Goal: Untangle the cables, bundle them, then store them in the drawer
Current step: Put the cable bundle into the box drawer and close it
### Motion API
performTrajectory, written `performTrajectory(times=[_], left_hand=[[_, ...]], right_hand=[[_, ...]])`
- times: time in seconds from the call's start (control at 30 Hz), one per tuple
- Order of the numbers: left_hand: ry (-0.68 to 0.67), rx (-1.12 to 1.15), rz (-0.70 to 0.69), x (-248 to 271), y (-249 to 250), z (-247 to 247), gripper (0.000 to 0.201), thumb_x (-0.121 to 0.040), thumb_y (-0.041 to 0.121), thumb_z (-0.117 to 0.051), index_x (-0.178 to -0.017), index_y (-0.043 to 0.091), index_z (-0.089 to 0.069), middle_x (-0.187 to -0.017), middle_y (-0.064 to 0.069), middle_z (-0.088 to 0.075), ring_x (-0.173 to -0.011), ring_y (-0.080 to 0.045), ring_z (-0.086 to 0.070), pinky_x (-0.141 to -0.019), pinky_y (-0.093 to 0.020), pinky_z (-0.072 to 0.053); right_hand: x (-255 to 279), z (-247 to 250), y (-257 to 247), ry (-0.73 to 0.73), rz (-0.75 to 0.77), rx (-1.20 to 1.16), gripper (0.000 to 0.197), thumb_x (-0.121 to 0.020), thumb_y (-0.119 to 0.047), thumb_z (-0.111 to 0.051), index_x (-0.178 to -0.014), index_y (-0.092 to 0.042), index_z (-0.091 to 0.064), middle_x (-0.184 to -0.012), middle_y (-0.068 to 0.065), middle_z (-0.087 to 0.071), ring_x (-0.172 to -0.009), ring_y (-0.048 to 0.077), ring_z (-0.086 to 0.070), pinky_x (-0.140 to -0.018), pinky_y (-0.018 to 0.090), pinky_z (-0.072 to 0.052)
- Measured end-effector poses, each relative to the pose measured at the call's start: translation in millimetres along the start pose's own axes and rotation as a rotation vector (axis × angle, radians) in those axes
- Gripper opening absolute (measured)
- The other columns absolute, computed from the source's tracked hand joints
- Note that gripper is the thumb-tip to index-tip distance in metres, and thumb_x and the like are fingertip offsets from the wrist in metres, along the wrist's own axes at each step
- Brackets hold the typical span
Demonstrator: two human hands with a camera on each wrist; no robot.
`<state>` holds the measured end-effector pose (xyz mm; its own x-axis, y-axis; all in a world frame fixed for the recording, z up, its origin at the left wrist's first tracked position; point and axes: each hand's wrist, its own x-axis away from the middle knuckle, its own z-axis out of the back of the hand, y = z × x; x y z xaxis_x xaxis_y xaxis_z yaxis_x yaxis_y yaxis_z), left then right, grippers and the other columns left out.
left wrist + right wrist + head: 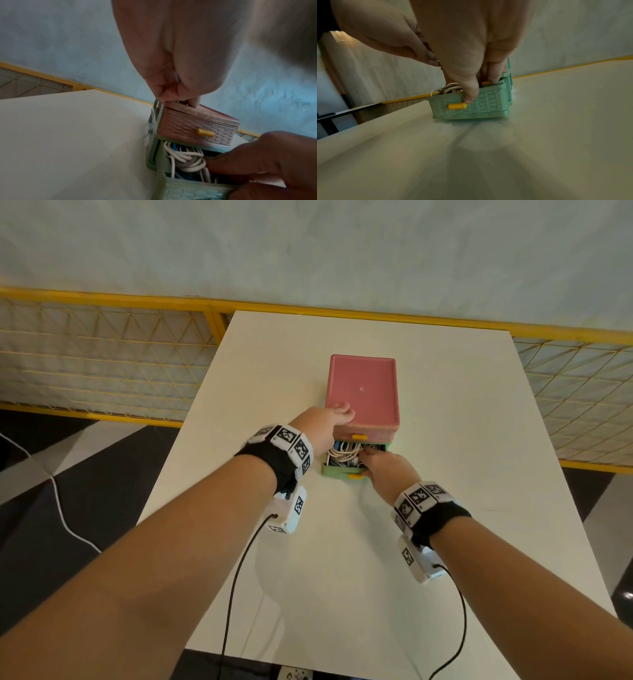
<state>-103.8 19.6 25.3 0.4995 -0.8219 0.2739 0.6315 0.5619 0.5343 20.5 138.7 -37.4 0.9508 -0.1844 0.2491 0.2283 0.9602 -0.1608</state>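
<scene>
A small drawer cabinet [363, 385] with a pink top stands mid-table. Its green lower drawer [337, 471] is pulled out toward me, and coiled white and blue cables [342, 455] lie inside it. My left hand [337, 413] grips the cabinet's near-left top corner, thumb on the lid. My right hand [371, 463] holds the green drawer's front wall. In the right wrist view the thumb [471, 94] presses the green drawer [488, 108] just above its yellow knob [457, 106], while the other fingers reach inside beside the cables [452, 87]. The pink upper drawer [197, 129] is closed.
The white table [445, 508] carries only the cabinet. A yellow mesh fence [102, 354] runs behind the table's far edge. Black wires hang from both wrist cameras over the near table edge. A white cord [58, 498] lies on the dark floor to the left.
</scene>
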Motion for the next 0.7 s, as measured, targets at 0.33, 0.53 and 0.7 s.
performTrajectory(times=[0.33,0.53,0.7], left_hand=[[0.441,0.274,0.216,23,-39,-78,0.030,-0.092,-0.002,-0.048,-0.114,0.001,-0.068,-0.110,-0.019,-0.062,-0.099,-0.032,-0.062,-0.086,-0.025,-0.043],[0.423,-0.058,0.172,14,-29,-89,0.030,-0.089,-0.005,-0.048,-0.112,0.000,-0.065,-0.110,-0.016,-0.059,-0.101,-0.033,-0.054,-0.080,-0.037,-0.044],[0.314,-0.445,0.032,18,-22,-87,0.039,-0.055,-0.009,-0.067,-0.094,-0.004,-0.070,-0.086,-0.015,-0.063,-0.076,-0.032,-0.060,-0.062,-0.034,-0.047]], right_hand=[[0,-7,0,0.016,-0.003,-0.040,0.037,-0.094,-0.005,-0.045,-0.131,-0.008,-0.044,-0.136,0.009,-0.047,-0.113,0.028,-0.057,-0.093,0.034,-0.045],[4,-9,-2,0.048,0.013,-0.047,0.048,-0.092,-0.001,-0.044,-0.139,-0.006,-0.036,-0.145,0.012,-0.039,-0.123,0.028,-0.050,-0.099,0.031,-0.040],[5,-14,-4,0.088,0.010,-0.060,0.051,-0.093,0.001,-0.043,-0.142,-0.003,-0.032,-0.150,0.015,-0.033,-0.129,0.028,-0.044,-0.105,0.030,-0.034]])
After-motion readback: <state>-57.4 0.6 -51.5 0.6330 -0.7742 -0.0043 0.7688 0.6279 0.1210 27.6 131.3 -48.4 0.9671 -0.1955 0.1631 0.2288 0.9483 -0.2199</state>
